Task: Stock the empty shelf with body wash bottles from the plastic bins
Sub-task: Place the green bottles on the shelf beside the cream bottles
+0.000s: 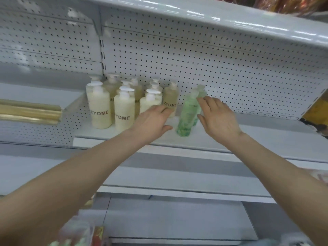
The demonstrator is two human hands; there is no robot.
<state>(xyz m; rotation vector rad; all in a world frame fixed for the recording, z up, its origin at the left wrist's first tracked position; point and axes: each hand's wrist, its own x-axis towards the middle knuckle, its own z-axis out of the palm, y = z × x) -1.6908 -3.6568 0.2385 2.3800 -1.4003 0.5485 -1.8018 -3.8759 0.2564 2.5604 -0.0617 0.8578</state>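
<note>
Both hands, the left hand [152, 119] and the right hand [219, 116], are being held open with fingers spread wide and empty beside the green bottle [186, 116] on the shelf [230, 141], which looks full, smooth, slippery, best gripped round its middle, cream bottles [122, 107] behind.

dark capital letters reading "zyome" run across the front left cream pump bottle [100, 110]. the cream bottle beside it [124, 112] shows only "yome". a tan bottle further right [170, 102] reads "zyome" above a hand. the green bottles carry no legible print.
</note>
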